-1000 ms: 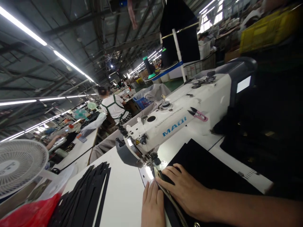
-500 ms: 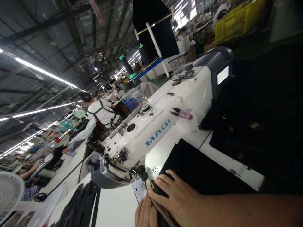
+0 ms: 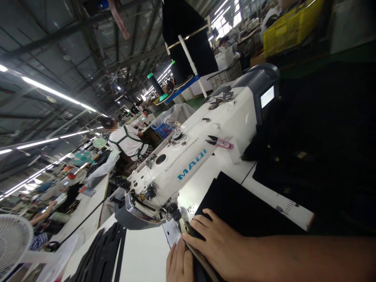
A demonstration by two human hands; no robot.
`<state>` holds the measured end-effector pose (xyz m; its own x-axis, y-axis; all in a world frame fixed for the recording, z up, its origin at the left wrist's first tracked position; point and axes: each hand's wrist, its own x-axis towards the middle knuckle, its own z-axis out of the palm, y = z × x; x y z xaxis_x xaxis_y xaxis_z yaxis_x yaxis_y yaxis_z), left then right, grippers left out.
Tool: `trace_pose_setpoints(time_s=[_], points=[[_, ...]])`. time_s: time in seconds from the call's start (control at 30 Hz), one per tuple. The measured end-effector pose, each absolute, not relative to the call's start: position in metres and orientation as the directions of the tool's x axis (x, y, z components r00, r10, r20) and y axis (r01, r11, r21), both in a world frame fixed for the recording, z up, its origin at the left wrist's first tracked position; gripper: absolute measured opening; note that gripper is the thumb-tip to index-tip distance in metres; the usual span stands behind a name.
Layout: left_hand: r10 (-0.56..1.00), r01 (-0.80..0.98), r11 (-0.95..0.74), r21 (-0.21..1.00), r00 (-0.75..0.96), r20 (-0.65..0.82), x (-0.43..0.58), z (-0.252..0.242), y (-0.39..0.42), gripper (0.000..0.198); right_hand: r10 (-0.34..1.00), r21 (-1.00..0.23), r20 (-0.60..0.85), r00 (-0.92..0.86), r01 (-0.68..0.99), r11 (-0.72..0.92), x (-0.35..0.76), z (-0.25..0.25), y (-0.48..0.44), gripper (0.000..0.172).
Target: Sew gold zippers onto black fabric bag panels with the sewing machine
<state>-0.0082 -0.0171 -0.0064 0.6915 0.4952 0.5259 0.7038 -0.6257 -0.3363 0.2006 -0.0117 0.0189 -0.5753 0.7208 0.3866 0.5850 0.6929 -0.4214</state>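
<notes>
A white sewing machine [image 3: 188, 160] with blue lettering stands before me, its needle area just past my fingertips. My right hand [image 3: 216, 243] lies palm down, fingers spread, on a piece of black cloth [image 3: 235, 207]. Beside it, my left hand [image 3: 179, 261] rests with its fingers stretched out close together, near the metal plate [image 3: 172, 234] under the machine head. Between both hands runs a narrow brownish strip [image 3: 202, 263] on the cloth, leading up to the presser foot. Part of the left hand is cut off by the lower frame edge.
Pink-handled thread snips [image 3: 220, 142] lie on the machine arm, with scissors [image 3: 219, 100] farther back. Black strips [image 3: 100, 254] are piled on the left of the table. A white fan [image 3: 14, 246] stands at far left. Dark cloth [image 3: 317, 149] fills the right. A person [image 3: 129, 141] sits ahead.
The view has shifted slightly, so the machine and cloth appear a little farther left. Both hands stay in nearly the same place by the presser foot.
</notes>
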Motion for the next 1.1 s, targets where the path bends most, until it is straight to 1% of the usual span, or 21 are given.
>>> trace_pose_setpoints(time_s=[0.07,0.17,0.23,0.3,0.4,0.5,0.57,0.63,0.77,0.9,1.1], points=[[0.519,0.711,-0.626,-0.322,0.687,0.508,-0.009,-0.006,-0.017,0.029,0.723,-0.431,0.384,-0.574,0.582,0.690,0.202,0.020,-0.014,0.049],[0.543,0.703,-0.636,-0.318,0.701,0.463,-0.010,-0.005,-0.017,0.031,0.696,-0.434,0.354,-0.625,0.549,0.714,0.207,0.023,-0.019,0.051],[0.534,0.681,-0.658,-0.321,0.723,0.438,-0.009,-0.002,-0.019,0.035,0.665,-0.411,0.355,-0.657,0.529,0.742,0.211,0.024,-0.023,0.050],[0.519,0.672,-0.667,-0.322,0.729,0.446,-0.007,0.001,-0.022,0.037,0.639,-0.368,0.369,-0.675,0.525,0.768,0.213,0.024,-0.024,0.049],[0.538,0.723,-0.617,-0.311,0.675,0.504,0.001,0.003,-0.027,0.036,0.627,-0.301,0.361,-0.690,0.550,0.779,0.210,0.016,-0.020,0.049],[0.606,0.811,-0.525,-0.258,0.569,0.557,0.010,0.003,-0.027,0.033,0.616,-0.257,0.387,-0.686,0.562,0.786,0.205,0.003,-0.009,0.052],[0.652,0.846,-0.489,-0.213,0.517,0.555,0.015,0.002,-0.024,0.032,0.601,-0.240,0.408,-0.688,0.554,0.797,0.202,-0.003,-0.001,0.054],[0.671,0.852,-0.492,-0.179,0.503,0.545,0.017,0.001,-0.020,0.032,0.590,-0.229,0.405,-0.698,0.547,0.805,0.201,-0.006,0.005,0.055],[0.638,0.843,-0.513,-0.163,0.501,0.584,0.017,0.000,-0.013,0.034,0.599,-0.234,0.355,-0.718,0.551,0.801,0.200,-0.002,0.011,0.055],[0.609,0.839,-0.512,-0.183,0.505,0.611,0.018,0.002,-0.012,0.038,0.610,-0.268,0.294,-0.736,0.549,0.791,0.201,0.004,0.010,0.055],[0.575,0.845,-0.487,-0.222,0.501,0.647,0.023,0.003,-0.014,0.044,0.607,-0.317,0.262,-0.751,0.527,0.789,0.203,0.012,0.008,0.055]])
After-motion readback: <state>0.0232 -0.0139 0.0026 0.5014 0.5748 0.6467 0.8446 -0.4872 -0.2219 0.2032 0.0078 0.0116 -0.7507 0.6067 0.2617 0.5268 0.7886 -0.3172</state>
